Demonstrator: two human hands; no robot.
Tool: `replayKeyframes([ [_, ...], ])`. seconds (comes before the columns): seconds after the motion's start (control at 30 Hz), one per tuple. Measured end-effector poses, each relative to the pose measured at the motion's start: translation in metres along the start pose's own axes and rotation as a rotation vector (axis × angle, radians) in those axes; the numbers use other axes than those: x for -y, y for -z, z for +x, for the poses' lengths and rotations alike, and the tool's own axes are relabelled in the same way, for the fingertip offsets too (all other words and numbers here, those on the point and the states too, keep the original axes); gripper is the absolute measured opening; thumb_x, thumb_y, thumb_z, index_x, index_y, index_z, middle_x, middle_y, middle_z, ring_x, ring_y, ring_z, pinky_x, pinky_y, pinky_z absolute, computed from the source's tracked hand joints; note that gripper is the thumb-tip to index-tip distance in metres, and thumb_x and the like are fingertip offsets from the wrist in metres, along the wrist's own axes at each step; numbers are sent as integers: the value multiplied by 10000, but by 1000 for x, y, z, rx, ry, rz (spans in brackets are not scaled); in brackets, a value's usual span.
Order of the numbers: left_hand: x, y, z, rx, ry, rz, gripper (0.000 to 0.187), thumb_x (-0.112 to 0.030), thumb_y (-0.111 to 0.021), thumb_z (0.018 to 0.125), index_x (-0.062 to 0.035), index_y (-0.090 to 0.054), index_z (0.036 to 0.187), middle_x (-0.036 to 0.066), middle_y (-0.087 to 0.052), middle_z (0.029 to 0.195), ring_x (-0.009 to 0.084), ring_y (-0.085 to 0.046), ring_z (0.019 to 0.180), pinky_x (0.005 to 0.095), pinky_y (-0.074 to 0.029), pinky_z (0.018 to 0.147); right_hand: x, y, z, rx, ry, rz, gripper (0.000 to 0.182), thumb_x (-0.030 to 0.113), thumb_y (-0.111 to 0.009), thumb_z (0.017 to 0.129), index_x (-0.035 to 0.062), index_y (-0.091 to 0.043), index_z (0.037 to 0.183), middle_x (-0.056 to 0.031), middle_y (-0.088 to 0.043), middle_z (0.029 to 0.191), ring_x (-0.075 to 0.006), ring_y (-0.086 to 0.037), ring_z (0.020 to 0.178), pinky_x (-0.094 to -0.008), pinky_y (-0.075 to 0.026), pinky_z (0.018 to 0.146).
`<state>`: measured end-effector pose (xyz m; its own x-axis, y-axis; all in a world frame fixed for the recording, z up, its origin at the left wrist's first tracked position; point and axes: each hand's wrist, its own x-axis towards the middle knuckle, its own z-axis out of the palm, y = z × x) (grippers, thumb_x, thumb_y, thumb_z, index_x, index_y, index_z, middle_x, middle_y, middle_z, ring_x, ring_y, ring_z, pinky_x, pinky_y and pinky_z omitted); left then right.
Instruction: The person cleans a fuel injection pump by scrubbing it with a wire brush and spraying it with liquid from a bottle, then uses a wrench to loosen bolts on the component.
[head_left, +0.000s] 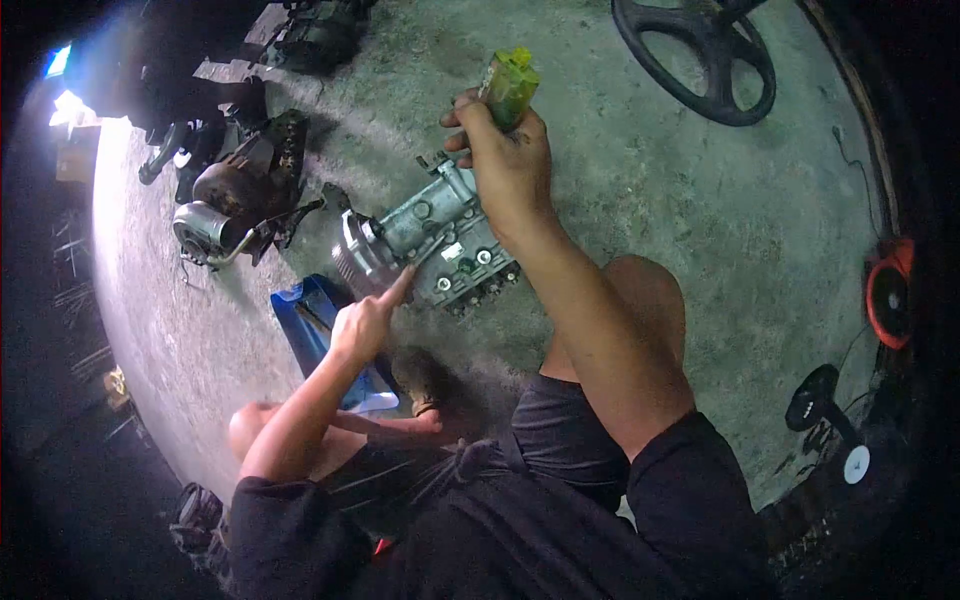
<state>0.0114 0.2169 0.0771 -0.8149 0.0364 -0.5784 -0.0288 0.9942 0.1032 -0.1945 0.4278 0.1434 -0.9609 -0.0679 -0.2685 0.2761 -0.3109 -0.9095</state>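
Nearest the camera is one dark shirt (480, 530), with two bare arms reaching from it. The left hand (362, 328) has one index finger extended to the near side of one metal machine unit (430, 225), other fingers loosely curled, grasping nothing visible. One blue tray (305, 325) lies on the floor (640, 190) just beside the unit. Farther out, the right hand (512, 155) grips one yellow-green container (510, 90) above the unit's far end. One steering wheel (708, 50) lies beyond, toward the right.
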Motion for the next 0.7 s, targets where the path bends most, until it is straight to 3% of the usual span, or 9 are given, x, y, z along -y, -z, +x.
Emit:
replayKeyframes([
  [0.23,-12,-19,-20,38,21,50,842,-40,-541,837,-353,-247,1561,187,-669,704,342,-702,659,482,-555,598,-32,-31,0,108,35,-21,241,274,-636,942,44,-648,1011,-40,-703,855,-108,-634,686,-264,-482,605],
  [0.33,-15,-17,4,-23,-44,9,846,-32,-522,844,-366,-232,1565,173,-682,713,336,-698,625,475,-559,585,-23,-34,-9,155,-3,-12,245,276,-635,942,43,-645,1016,-38,-701,857,-105,-635,702,-266,-483,615],
  [0.5,-19,-12,33,51,-141,76,864,-28,-520,862,-411,-197,1566,167,-709,773,319,-711,647,450,-565,550,-33,-33,-10,164,-31,-48,245,271,-634,937,43,-651,1023,-45,-707,876,-110,-646,731,-265,-485,630],
  [0.6,-9,20,2,194,-37,56,799,-48,-508,861,-404,-293,1543,185,-702,779,339,-713,672,469,-562,602,-13,-25,-17,163,-72,19,252,271,-633,934,39,-652,1030,-52,-712,887,-119,-651,736,-268,-486,634],
  [0.7,-13,14,17,129,-7,33,778,-44,-489,865,-398,-317,1536,189,-699,776,351,-711,678,483,-561,617,-7,-16,-20,149,-61,-3,266,279,-631,933,33,-652,1031,-56,-715,894,-126,-654,739,-270,-487,637],
])
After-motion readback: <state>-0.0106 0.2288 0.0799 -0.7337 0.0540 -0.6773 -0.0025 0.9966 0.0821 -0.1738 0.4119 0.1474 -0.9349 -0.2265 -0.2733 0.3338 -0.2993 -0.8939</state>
